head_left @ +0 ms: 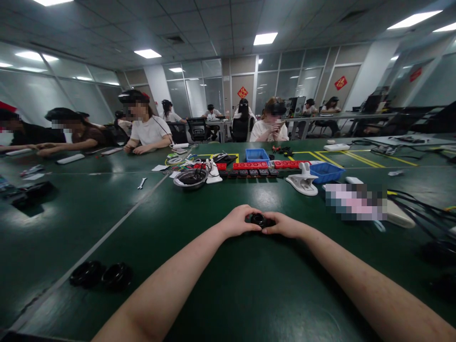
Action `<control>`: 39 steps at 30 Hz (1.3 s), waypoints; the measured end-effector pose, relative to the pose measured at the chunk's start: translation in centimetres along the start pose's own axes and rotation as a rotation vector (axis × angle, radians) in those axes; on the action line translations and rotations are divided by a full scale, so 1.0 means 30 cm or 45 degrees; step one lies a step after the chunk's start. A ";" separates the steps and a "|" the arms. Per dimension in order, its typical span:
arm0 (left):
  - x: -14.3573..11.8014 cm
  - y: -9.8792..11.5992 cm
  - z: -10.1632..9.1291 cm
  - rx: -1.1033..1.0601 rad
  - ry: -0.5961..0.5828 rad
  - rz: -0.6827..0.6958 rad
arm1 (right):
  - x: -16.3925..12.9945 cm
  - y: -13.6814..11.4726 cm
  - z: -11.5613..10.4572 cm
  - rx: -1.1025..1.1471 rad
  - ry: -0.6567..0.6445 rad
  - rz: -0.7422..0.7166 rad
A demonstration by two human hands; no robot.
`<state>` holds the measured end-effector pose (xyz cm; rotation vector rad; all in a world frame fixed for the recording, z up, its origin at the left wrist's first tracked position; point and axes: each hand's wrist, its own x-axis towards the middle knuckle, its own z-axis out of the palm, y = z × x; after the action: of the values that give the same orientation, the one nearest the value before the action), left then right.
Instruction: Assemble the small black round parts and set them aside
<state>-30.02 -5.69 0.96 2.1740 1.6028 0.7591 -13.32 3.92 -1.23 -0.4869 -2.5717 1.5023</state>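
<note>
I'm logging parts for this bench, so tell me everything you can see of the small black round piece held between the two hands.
The small black round part looks like a dark, slightly glossy ring or cap, probably plastic, with a raised rim around a hollow centre. It sits low over the dark green table top, out in front of the person. The left hand pinches its left side and the right hand its right, fingertips covering its edges. Finer detail is too small to tell.
</note>
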 end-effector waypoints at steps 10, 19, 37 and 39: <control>0.000 0.028 0.024 0.090 0.062 -0.058 | 0.004 0.024 0.012 -0.087 0.169 0.047; -0.013 0.071 0.079 0.266 0.316 -0.302 | 0.021 0.013 0.086 -0.585 0.581 0.172; 0.002 -0.002 0.015 -0.031 0.003 0.046 | -0.005 -0.014 -0.002 -0.039 -0.048 -0.093; 0.003 -0.005 0.016 -0.040 0.000 0.043 | -0.003 -0.010 -0.002 -0.050 -0.055 -0.096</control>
<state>-29.82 -5.54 0.52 2.1844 1.5470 0.7888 -13.30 3.78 -0.93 -0.3616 -2.6253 1.4559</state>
